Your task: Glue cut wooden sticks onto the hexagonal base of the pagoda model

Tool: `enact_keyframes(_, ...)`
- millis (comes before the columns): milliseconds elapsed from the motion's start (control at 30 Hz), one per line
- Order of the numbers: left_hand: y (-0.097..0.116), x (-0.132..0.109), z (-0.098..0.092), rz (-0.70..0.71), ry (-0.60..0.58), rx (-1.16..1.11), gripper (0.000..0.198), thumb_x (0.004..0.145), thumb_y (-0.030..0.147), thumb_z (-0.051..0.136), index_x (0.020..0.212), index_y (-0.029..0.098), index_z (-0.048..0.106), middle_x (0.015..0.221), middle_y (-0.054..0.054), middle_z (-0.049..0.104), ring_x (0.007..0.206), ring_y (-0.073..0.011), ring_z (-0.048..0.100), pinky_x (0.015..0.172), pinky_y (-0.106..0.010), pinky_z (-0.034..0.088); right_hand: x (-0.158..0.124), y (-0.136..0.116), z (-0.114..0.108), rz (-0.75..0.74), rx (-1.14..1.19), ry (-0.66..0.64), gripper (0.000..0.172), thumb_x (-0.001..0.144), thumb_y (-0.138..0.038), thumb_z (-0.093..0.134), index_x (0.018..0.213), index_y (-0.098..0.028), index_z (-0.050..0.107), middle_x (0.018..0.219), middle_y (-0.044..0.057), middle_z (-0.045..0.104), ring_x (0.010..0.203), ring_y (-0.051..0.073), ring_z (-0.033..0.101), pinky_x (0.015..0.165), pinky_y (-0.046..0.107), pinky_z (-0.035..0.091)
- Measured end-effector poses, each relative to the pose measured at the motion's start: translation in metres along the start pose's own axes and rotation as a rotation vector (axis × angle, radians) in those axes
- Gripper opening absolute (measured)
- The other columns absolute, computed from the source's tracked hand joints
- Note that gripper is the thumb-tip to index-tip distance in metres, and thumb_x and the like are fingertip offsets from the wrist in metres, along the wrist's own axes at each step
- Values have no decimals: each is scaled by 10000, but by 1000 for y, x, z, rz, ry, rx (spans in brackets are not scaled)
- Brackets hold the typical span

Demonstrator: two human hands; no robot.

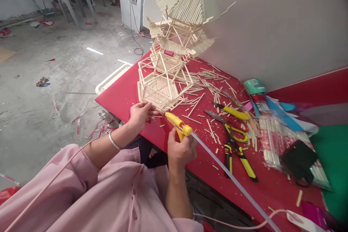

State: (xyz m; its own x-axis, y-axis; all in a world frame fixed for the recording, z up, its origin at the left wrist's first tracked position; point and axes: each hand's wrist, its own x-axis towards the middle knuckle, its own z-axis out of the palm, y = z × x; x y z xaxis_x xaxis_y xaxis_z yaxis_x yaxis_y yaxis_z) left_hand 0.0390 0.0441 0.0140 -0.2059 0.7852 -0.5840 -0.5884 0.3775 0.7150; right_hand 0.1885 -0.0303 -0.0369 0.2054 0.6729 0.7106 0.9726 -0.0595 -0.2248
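My right hand (181, 148) is closed round a yellow hot glue gun (176, 123). A long clear glue stick (225, 170) trails from the gun's back end. The gun's nozzle points left, close to the fingertips of my left hand (143, 114). Those fingers are pinched on what looks like a thin wooden stick (159, 111), at the near edge of a hexagonal stick frame (165, 83). A patterned stick floor lies inside the frame. Behind it rises a tiered pagoda model (185, 11) built of similar sticks, with sloped roofs.
Loose sticks (209, 79) lie scattered over the red table (116, 90). To the right are scissors (225, 119), yellow-handled pliers (239, 156), a cutter, a green roll (254, 87) and bagged sticks (272, 141). A wall borders the table's far side. A pink cord crosses my left arm.
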Motion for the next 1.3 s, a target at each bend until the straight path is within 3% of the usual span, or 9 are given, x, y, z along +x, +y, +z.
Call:
enact_keyframes(433,-1,1,-1,19,11,23,200,875,147,666,698,114,578,668,-64,681,459,-116,642,393,-185,447,-2,1,0,-14,57,32,266,871,-387,660,1006,-160,626,909,147,720,782,250,711,643,326,542)
enact_keyframes(733,-5,6,-4,8,-14,-20,133,847,133,661,734,117,593,599,-42,661,428,-122,626,391,-181,452,22,-36,0,-63,134,-81,238,913,-371,590,1013,-157,619,847,130,683,795,239,680,666,322,506)
enact_keyframes(967,-8,9,-6,-56,-31,-62,131,793,23,590,722,120,644,538,-18,646,398,-95,582,423,-180,474,36,-63,6,-180,58,-133,179,924,-292,555,963,-153,661,799,96,661,713,206,644,579,290,419)
enact_keyframes(1300,-2,4,-4,-86,-31,-107,128,794,87,651,677,132,629,544,-29,646,425,-114,581,425,-203,452,40,-72,12,-204,-60,-188,221,911,-239,494,1005,-148,672,810,107,646,704,214,614,533,296,365)
